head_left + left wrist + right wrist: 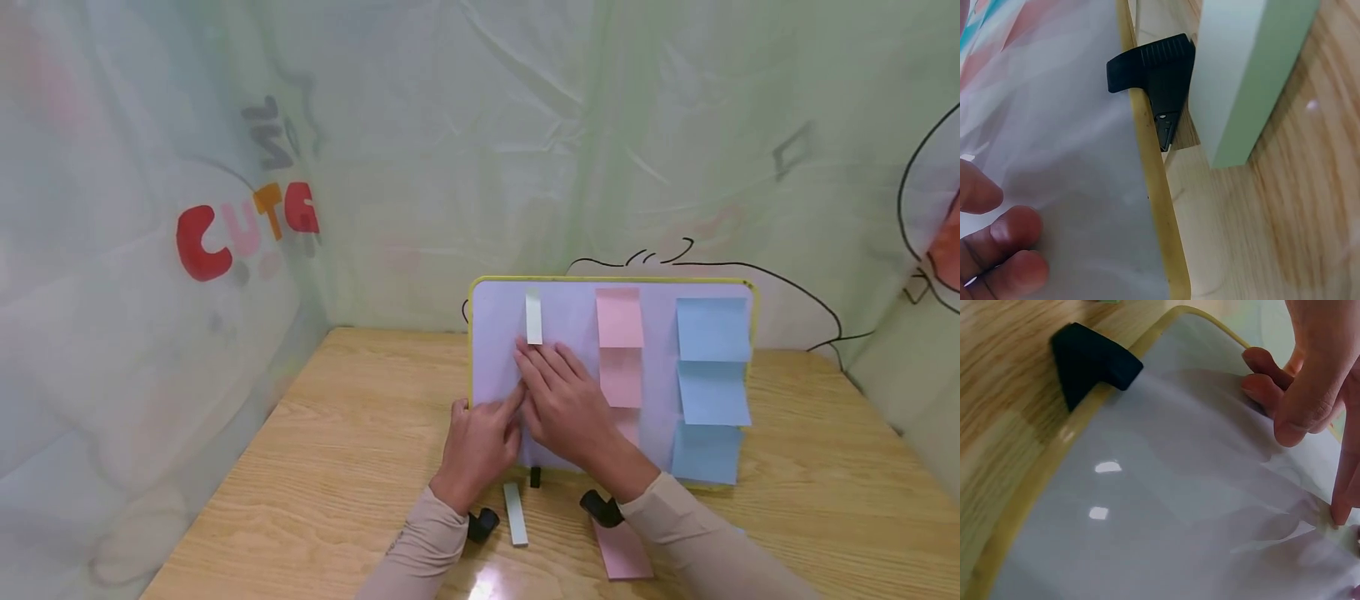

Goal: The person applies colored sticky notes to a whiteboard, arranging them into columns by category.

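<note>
A yellow-framed whiteboard (487, 333) leans upright on the table. My right hand (566, 408) lies on its left part with fingers straight, the fingertips just below a narrow pale green sticky note (533, 318). Beside it my left hand (483, 446) touches the board with an extended index finger, close to the right fingers. In the right wrist view that index finger (1344, 481) presses down on the board while the thumb is bent. What lies under the fingertips is mostly hidden. A pad of narrow pale green notes (1235, 81) lies on the table before the board.
Pink sticky notes (619, 318) run down the board's middle, the lowest partly covered by my right hand. Blue notes (712, 329) form a column at the right. A black foot (1163, 75) grips the lower frame. A pink pad (624, 554) lies near my right forearm.
</note>
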{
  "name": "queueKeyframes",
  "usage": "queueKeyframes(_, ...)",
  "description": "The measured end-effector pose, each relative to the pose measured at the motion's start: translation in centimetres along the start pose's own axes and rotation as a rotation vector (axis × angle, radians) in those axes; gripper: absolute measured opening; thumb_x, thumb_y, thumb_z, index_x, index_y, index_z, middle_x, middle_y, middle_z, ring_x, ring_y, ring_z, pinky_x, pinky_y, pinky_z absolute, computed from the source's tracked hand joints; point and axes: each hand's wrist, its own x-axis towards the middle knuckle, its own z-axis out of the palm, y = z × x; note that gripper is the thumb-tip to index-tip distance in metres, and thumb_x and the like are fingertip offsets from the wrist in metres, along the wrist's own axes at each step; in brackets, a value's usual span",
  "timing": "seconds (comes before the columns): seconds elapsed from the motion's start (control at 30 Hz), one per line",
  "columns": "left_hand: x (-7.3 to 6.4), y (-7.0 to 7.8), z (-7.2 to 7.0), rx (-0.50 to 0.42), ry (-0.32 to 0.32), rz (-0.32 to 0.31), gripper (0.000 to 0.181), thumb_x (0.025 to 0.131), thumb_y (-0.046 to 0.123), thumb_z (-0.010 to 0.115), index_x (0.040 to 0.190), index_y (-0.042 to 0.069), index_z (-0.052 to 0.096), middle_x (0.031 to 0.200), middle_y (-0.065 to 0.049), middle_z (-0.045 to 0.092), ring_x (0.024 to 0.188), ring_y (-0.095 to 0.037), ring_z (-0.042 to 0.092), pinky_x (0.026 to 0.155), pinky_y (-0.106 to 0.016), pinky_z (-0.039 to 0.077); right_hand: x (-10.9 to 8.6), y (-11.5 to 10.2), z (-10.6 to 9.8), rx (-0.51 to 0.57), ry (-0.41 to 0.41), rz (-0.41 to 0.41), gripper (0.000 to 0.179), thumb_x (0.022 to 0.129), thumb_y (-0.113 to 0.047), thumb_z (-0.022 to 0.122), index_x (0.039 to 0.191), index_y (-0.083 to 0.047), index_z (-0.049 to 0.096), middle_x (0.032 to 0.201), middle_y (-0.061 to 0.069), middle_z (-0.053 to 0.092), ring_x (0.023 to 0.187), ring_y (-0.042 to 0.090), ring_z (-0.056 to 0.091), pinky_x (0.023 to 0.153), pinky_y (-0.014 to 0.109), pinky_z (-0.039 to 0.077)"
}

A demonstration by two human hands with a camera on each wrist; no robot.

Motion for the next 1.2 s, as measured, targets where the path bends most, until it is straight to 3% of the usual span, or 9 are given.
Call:
queueKeyframes(0.3,0.1,0.0,-0.1,-0.026,-0.002,-0.005,0.062,0.086,0.014,0.07,0.146,0.024,0.055,0.064,0.002,0.063,0.062,-0.016,0.064,0.063,-0.041,0.041,-0.9,0.1,-0.7,-0.031,-0.055,0.026,0.056,0.087,-0.015,0.056,0.138,0.007,0.054,0.144,0.018,0.053,0.134,0.033,0.049,0.111,0.054,0.033)
queueKeyframes(0.57,0.1,-0.1,0.1,-0.021,0.018,0.001,0.061,0.087,0.014,0.07,0.146,0.023,0.055,0.061,0.003,0.06,0.059,-0.015,0.062,0.06,-0.039,0.039,-1.6,0.1,-1.1,-0.033,-0.032,0.026,0.057,0.084,-0.016,0.055,0.135,0.008,0.057,0.14,0.02,0.056,0.131,0.035,0.052,0.108,0.055,0.036)
queueKeyframes(0.77,-0.1,-0.1,0.1,-0.005,0.014,0.004,0.062,0.086,0.015,0.07,0.146,0.023,0.055,0.063,0.003,0.059,0.059,-0.016,0.06,0.061,-0.04,0.039,-1.1,-0.3,-0.9,0.001,0.003,0.015,0.053,0.084,-0.016,0.055,0.131,0.009,0.06,0.137,0.022,0.058,0.128,0.036,0.054,0.108,0.055,0.037)
queueKeyframes(1.2,-0.4,-0.3,0.2,0.013,0.011,0.021,0.063,0.087,0.016,0.069,0.147,0.022,0.054,0.062,0.004,0.058,0.057,-0.014,0.059,0.06,-0.038,0.038,-0.7,0.2,-0.2,-0.034,-0.062,0.002,0.058,0.086,-0.016,0.055,0.14,0.007,0.053,0.146,0.018,0.051,0.135,0.034,0.048,0.112,0.055,0.031)
